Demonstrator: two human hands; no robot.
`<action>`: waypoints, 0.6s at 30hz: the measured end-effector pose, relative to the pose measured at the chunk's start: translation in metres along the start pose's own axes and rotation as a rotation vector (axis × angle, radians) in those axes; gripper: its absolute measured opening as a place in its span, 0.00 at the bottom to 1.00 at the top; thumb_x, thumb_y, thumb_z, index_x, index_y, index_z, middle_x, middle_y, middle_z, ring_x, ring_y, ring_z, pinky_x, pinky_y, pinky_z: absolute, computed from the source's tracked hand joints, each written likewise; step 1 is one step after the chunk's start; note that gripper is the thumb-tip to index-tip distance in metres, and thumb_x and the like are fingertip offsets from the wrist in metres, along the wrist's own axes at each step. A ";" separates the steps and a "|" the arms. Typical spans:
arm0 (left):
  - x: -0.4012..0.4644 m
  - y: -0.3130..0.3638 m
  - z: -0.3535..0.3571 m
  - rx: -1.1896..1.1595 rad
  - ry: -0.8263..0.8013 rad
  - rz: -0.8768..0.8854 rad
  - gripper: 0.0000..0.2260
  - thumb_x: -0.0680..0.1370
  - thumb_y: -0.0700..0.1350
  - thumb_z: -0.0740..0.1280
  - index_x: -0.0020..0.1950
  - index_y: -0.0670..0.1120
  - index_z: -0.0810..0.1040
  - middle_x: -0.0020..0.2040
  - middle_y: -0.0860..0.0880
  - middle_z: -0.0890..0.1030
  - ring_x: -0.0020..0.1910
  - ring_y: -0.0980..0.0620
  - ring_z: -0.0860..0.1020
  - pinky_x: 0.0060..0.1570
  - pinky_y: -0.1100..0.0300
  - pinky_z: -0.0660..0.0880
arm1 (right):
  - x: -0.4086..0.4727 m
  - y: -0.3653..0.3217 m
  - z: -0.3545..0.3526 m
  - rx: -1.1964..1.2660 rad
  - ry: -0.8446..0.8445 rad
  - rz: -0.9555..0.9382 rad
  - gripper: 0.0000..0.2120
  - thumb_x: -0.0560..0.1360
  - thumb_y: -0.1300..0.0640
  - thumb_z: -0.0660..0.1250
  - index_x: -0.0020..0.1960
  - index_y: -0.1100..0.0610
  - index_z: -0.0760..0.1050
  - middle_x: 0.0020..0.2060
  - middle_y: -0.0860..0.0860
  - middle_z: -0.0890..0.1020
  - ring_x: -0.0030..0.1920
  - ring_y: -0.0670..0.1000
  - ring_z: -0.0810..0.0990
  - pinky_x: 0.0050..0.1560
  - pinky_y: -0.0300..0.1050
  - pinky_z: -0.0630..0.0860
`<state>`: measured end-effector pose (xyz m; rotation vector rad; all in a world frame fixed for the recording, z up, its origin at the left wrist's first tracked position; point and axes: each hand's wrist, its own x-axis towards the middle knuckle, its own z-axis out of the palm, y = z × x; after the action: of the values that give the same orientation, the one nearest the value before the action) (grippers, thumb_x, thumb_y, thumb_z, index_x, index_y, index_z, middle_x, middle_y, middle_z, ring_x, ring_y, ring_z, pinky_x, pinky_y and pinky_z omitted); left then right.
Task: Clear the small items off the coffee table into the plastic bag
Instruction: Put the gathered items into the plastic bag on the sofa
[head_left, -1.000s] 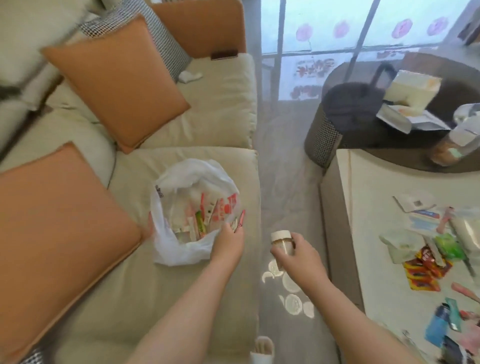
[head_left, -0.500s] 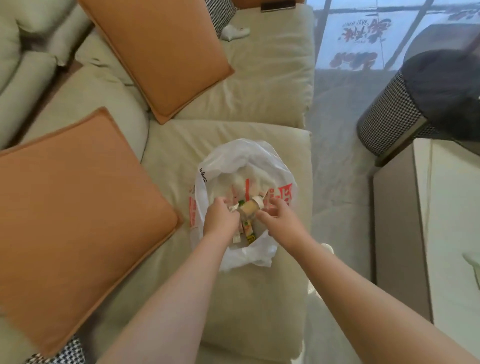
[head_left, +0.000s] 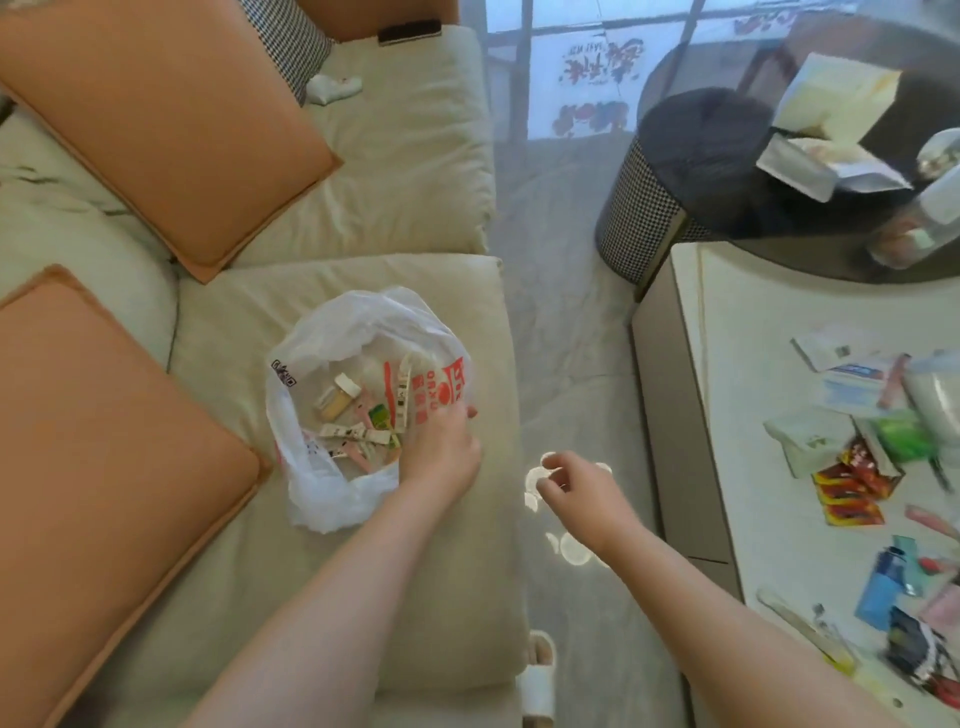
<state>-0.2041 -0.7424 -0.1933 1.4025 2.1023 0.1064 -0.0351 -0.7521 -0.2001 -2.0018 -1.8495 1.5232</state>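
— While the left hand (head_left: 441, 452) pinches the near rim of the plastic bag (head_left: 322, 488), what is it doing that for?

— Most likely to keep the mouth propped open. That bag is thin, floppy film, white with red print, and it slumps on the soft sofa cushion (head_left: 447, 561); let go and it would probably fold shut.

— And the right hand (head_left: 582, 493)?

— It holds nothing. Its fingers hang loosely curled over the floor, between sofa and coffee table (head_left: 727, 395), well apart from both.

— Where is the small bottle (head_left: 340, 397)?

— Inside the bag, lying tilted on its side, a stubby cylinder with a white cap and a tan body. It rests among slim sachets (head_left: 358, 434) and flat strips, which look like light, crinkly packets.

— So how much is left?

— Plenty, I'd judge. The table's smooth pale top carries a scatter of things: red foil packets (head_left: 847, 493), a green packet (head_left: 901, 439), folded white paper (head_left: 831, 353), a blue packet (head_left: 880, 590). Some at the right edge are too blurred to name.

— Next move?

— Probably a reach across to that pile; flat foil on a slick top may need a fingernail under the edge.
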 end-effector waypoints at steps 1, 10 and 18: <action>-0.007 0.016 0.011 0.022 -0.043 0.047 0.20 0.77 0.42 0.59 0.69 0.48 0.69 0.62 0.47 0.76 0.58 0.44 0.77 0.56 0.49 0.75 | -0.008 0.014 -0.008 -0.024 0.007 0.007 0.17 0.77 0.54 0.60 0.65 0.55 0.72 0.52 0.49 0.81 0.54 0.51 0.78 0.52 0.43 0.72; -0.089 0.135 0.134 0.188 -0.295 0.261 0.16 0.77 0.46 0.59 0.64 0.52 0.73 0.59 0.50 0.79 0.60 0.48 0.76 0.55 0.56 0.73 | -0.091 0.163 -0.075 -0.001 0.184 0.201 0.14 0.76 0.52 0.60 0.60 0.53 0.74 0.52 0.51 0.82 0.55 0.54 0.78 0.51 0.46 0.74; -0.171 0.203 0.230 0.375 -0.477 0.429 0.15 0.78 0.54 0.57 0.60 0.51 0.75 0.55 0.52 0.80 0.55 0.50 0.78 0.52 0.55 0.76 | -0.188 0.309 -0.088 0.162 0.241 0.497 0.16 0.77 0.49 0.59 0.61 0.54 0.73 0.51 0.49 0.79 0.53 0.51 0.77 0.52 0.46 0.74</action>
<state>0.1249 -0.8592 -0.2284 1.8642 1.4551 -0.4328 0.2857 -0.9388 -0.2211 -2.5485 -1.1565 1.3760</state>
